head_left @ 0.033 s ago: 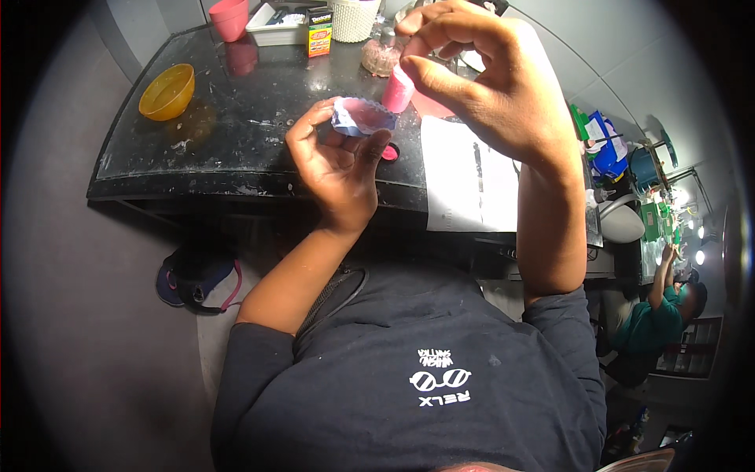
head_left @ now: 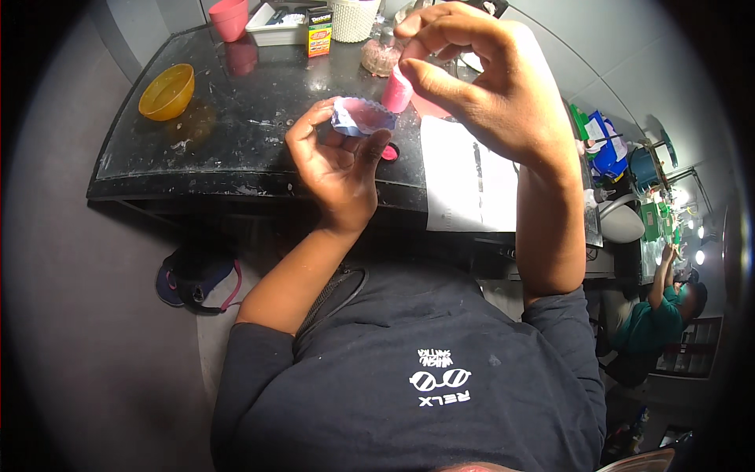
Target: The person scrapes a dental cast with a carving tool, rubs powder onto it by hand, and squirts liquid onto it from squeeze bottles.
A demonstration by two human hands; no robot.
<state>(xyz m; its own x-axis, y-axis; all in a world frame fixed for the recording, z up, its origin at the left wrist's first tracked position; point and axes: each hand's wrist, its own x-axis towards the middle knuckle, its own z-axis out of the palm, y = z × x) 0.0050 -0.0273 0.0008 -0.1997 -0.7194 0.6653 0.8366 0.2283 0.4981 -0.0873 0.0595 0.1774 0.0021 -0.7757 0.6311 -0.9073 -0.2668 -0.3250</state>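
My left hand (head_left: 338,165) is closed around a small lilac piece with a scalloped rim (head_left: 363,118), its hollow side lined in pink. It looks like a dental mould, held above the near part of the bench. Beside and slightly above it, my right hand (head_left: 480,79) grips a small pink container (head_left: 397,93) between thumb and fingers. The container is tilted, its lower end close to the mould's right edge. What is inside it cannot be made out. A small round pink-and-black cap (head_left: 390,152) lies on the bench just below the mould.
On the black bench (head_left: 252,118) stand a yellow bowl (head_left: 167,93), a pink cup (head_left: 230,20), a white tray (head_left: 275,33), a small box (head_left: 318,31) and a white woven basket (head_left: 351,20). White paper (head_left: 468,181) lies at right. Far right, a person in green (head_left: 657,322) works.
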